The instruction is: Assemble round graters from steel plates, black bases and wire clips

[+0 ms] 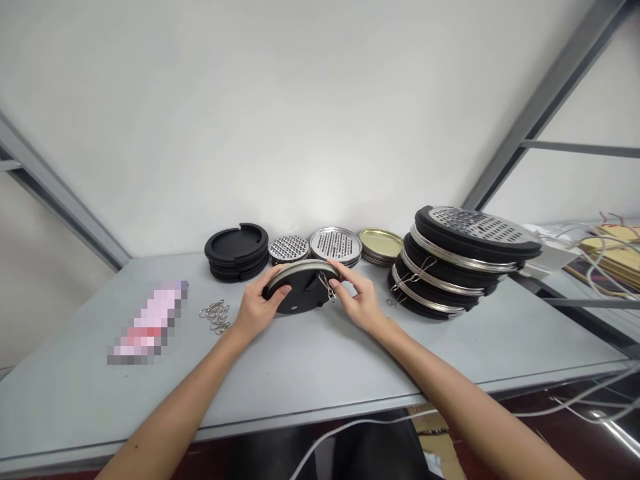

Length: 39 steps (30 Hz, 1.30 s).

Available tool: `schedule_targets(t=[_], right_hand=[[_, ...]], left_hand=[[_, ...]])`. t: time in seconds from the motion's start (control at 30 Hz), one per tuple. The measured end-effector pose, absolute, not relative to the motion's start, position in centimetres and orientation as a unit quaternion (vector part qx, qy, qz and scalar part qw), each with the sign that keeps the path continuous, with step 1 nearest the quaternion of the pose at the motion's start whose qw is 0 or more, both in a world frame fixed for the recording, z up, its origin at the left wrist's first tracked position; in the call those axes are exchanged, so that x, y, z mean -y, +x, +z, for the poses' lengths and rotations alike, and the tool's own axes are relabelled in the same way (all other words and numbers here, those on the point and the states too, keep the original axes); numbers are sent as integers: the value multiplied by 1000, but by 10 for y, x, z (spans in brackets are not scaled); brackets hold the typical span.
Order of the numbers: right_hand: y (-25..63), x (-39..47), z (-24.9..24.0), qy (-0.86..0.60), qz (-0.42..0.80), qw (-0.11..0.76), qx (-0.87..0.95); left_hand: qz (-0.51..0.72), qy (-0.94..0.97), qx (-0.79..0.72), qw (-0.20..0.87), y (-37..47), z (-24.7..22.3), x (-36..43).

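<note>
A round black disc assembly point(300, 293) with a silver rim is tilted up at the middle of the grey table. My left hand point(260, 301) grips its left edge, thumb on the black face. On the right edge my right hand point(357, 297) is closed, its thumb beside a wire clip point(327, 287) that hangs on the disc. Behind the disc stand metal grater plates point(289, 247), slotted silver plates point(335, 245) and gold-coloured lids point(381, 243). Several loose wire clips point(219, 319) lie left of my left hand.
Black rings point(237, 245) are piled at the back left. A tall leaning stack of black and silver assemblies point(445, 273) stands right. A blurred pink object point(153, 320) lies left. White cables point(600, 247) run at the right and below the table edge.
</note>
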State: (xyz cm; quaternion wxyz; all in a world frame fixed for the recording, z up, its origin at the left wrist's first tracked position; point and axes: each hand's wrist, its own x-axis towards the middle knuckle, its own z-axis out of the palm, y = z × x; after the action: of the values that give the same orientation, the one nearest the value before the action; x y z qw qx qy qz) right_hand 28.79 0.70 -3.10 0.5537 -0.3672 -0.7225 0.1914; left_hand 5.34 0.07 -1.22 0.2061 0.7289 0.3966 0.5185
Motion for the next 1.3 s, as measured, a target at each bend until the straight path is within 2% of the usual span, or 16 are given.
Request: schedule_targets(t=[0.17, 0.47, 0.7, 0.83, 0.93, 1.13, 1.3], right_hand=[[291, -14, -25, -376, 279, 562, 682], [296, -28, -33, -365, 425, 599, 572], [300, -23, -25, -329, 457, 588, 581], [303, -19, -23, -298, 487, 529, 627], [302, -16, -21, -293, 483, 512, 647], [303, -13, -17, -308, 427, 536, 660], [312, -4, -10, -322, 307, 535, 719]], left_hand=[[505, 732, -394, 235, 55, -12, -1], [505, 659, -405, 383, 59, -11, -3], [504, 671, -389, 381, 57, -10, -1], [508, 687, -371, 365, 57, -13, -1], [512, 687, -373, 357, 56, -14, -3], [494, 702, -389, 335, 57, -18, -5], [461, 723, -416, 304, 59, -21, -4]])
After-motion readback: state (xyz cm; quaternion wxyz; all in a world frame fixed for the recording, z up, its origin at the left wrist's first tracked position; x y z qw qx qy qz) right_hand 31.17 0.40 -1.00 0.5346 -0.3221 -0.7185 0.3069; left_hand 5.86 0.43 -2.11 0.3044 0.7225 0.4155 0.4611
